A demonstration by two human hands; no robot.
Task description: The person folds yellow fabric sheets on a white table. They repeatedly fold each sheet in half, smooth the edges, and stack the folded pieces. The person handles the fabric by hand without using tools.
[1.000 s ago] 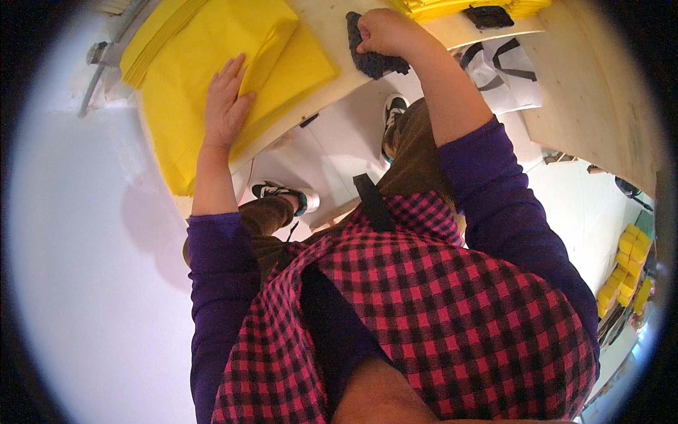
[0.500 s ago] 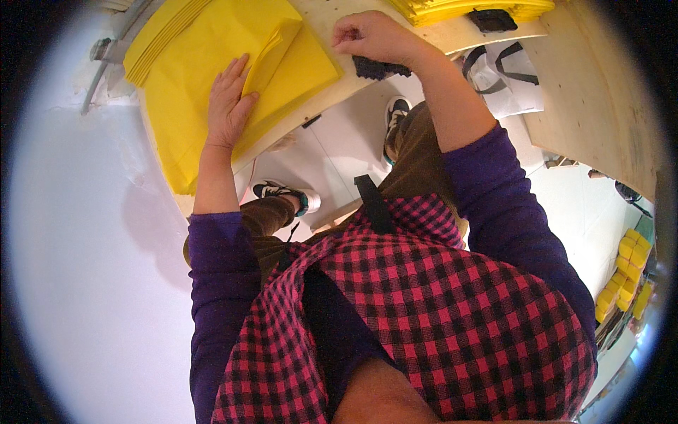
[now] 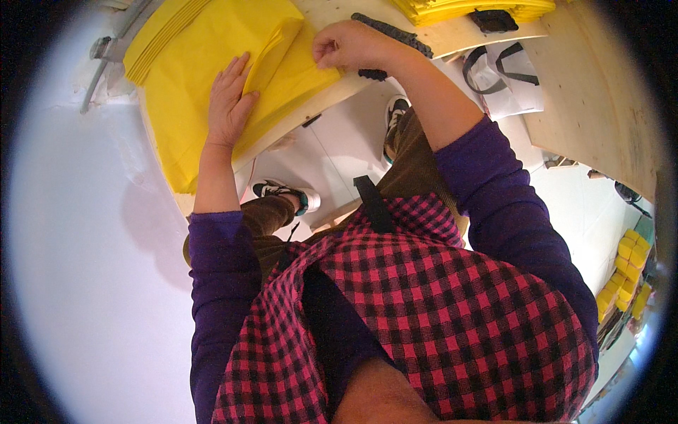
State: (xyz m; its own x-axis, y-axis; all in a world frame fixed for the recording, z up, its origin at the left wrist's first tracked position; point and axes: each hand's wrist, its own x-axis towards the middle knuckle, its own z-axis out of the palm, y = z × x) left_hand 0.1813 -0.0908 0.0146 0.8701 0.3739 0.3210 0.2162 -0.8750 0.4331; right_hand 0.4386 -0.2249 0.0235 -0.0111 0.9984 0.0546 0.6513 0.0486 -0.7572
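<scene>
My left hand (image 3: 232,106) lies flat with its fingers stretched out on a stack of yellow fabric-like sheets (image 3: 191,92). Beside its thumb and fingertips, a lifted fold (image 3: 275,53) of the top sheet stands up. My right hand (image 3: 349,48) hovers by the stack's right edge with fingers curled into a pinch. Whatever may be between those fingers is hidden. Under my right wrist a dark, rough-textured bundle of strips (image 3: 393,31) rests on the wooden table (image 3: 328,102), partly covered by the hand and forearm.
More yellow sheets (image 3: 459,10) are piled at the far right, with a small black tray-like object (image 3: 493,21) in front. A white bag with black handles (image 3: 505,81) stands below the table edge. Yellow bundles (image 3: 625,268) lie at the right. A metal bar (image 3: 99,74) runs along the left.
My right hand has moved left and slightly down toward the yellow stack, uncovering more of the dark bundle. My left hand stays in place on the sheets.
</scene>
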